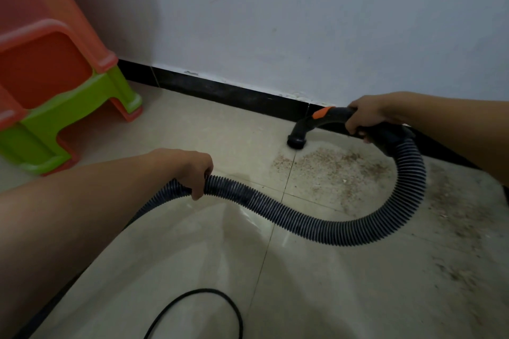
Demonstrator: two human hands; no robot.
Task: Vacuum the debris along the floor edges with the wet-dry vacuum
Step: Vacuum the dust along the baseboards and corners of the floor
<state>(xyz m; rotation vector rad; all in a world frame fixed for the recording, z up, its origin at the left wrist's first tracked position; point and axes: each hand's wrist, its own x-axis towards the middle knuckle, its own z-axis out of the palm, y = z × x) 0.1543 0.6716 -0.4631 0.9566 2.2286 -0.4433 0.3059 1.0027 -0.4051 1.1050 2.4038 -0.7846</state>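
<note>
Hose point(275, 215) vacuuming, nozzle point(297, 142) at debris point(330, 168).
Right hand point(363, 118) clenched round handle point(334, 115), frame right; left hand point(192, 170) grasps hose mid-frame.

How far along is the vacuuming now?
Done: tiles left of the nozzle show no debris. In hand: right hand holds the handle, nozzle at the left edge of the debris patch; left hand grips the hose. Left: that patch and darker grit further right.

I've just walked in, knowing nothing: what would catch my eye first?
A ribbed vacuum hose snakes across the floor: the left hand grips its middle, the right hand holds the nozzle at brownish debris by the black baseboard. Orange and green stools stand stacked far left.
</note>
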